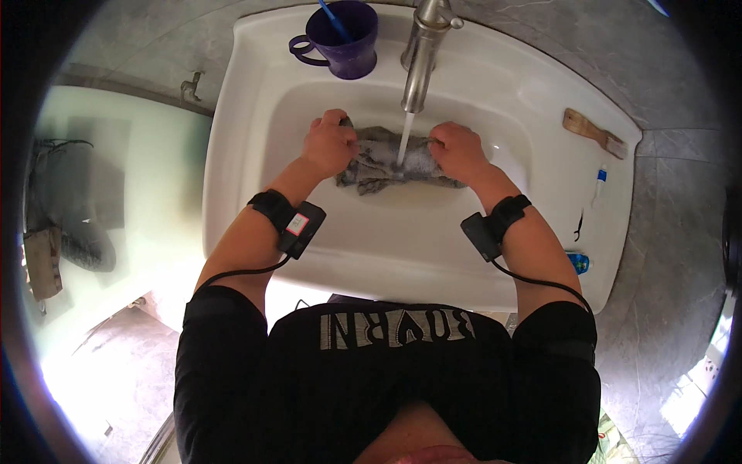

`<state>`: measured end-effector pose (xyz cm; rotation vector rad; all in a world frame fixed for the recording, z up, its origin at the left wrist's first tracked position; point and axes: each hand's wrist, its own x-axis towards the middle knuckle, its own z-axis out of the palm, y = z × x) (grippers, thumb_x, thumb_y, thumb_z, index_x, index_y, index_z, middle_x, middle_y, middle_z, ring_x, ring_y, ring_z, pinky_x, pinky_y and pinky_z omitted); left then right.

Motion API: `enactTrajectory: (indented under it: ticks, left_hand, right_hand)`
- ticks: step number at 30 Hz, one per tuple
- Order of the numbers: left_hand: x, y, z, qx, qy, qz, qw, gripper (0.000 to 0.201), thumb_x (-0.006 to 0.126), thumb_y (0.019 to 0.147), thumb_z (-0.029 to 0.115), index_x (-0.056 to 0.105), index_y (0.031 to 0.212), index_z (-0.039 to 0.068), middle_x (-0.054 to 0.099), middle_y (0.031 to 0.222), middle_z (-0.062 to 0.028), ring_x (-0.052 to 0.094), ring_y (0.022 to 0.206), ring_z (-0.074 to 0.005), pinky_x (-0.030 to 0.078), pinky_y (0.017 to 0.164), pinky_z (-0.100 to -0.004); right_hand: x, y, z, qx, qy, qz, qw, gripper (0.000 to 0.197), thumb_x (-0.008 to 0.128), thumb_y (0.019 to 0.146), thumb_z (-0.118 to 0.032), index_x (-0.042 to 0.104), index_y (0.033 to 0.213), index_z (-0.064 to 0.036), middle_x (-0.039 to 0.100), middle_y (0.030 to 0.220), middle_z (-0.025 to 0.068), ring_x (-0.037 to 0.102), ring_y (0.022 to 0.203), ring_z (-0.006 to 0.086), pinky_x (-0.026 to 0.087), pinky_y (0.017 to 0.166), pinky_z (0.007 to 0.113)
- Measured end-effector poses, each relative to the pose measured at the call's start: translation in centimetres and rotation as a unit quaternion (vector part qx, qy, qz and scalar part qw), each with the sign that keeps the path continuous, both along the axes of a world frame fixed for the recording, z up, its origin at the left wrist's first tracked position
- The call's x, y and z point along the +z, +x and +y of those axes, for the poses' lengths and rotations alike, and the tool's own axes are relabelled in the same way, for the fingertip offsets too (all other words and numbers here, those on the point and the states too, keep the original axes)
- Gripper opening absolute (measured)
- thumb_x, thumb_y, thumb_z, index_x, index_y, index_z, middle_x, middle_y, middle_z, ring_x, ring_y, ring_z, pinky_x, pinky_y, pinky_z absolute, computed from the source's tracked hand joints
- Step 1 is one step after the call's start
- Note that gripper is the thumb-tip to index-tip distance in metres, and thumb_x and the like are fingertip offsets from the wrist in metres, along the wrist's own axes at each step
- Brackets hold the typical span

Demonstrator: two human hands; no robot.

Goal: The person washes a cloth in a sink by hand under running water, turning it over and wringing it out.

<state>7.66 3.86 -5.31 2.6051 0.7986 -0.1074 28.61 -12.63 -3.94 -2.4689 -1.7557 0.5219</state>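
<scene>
Both hands, left hand (328,145) and right hand (457,151), are closed on a grey cloth (382,164) under the running tap (421,54) in a white sink (402,247), grey tiles around.

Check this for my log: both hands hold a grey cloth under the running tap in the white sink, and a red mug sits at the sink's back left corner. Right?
One detail is off. The mug is purple, not red, as the head view shows. The rest holds: left hand and right hand grip the grey cloth under the tap in the white sink.
</scene>
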Motion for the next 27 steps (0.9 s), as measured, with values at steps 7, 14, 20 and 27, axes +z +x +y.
enactTrajectory:
  ticks: [7,14,20,27]
  left_hand:
    - [0.2,1.5,-0.7,0.193,-0.481,-0.208,0.83,0.013,0.051,0.089,0.019,0.055,0.092,0.007,0.057,0.089,-0.0017,0.055,0.082,-0.0156,0.045,0.079,-0.0289]
    - [0.1,2.8,-4.9,0.347,-0.681,-0.323,0.558,0.019,0.045,0.091,0.025,0.05,0.099,0.009,0.054,0.089,-0.002,0.053,0.08,-0.0161,0.046,0.072,-0.0302]
    - [-1.9,4.2,-7.3,0.448,-0.63,-0.259,0.579,0.022,0.043,0.092,0.022,0.048,0.108,0.008,0.054,0.101,-0.0046,0.054,0.094,-0.0202,0.046,0.084,-0.0393]
    - [-0.4,6.1,-9.6,0.37,-0.694,-0.256,0.561,0.023,0.041,0.092,0.02,0.049,0.109,0.007,0.054,0.103,-0.0069,0.051,0.099,-0.0225,0.042,0.089,-0.037]
  right_hand:
    - [1.4,1.5,0.0,-0.231,0.07,0.434,0.868,0.027,0.055,0.084,-0.025,0.053,0.099,-0.0026,0.056,0.088,0.0078,0.052,0.084,0.0196,0.042,0.073,0.031]
    - [0.7,-0.6,-1.7,-0.117,-0.069,0.41,0.902,0.046,0.061,0.079,-0.025,0.049,0.118,-0.0039,0.06,0.103,0.0131,0.057,0.09,0.0202,0.044,0.08,0.03]
    - [1.3,-5.8,-1.3,-0.072,0.191,0.352,0.913,0.034,0.056,0.082,-0.015,0.05,0.114,-0.0065,0.059,0.101,0.0127,0.057,0.091,0.0244,0.045,0.081,0.032]
    - [-0.2,-5.2,-0.2,-0.196,0.134,0.179,0.955,0.018,0.047,0.086,-0.022,0.049,0.088,-0.0048,0.059,0.082,0.0175,0.057,0.078,0.0385,0.045,0.066,0.046]
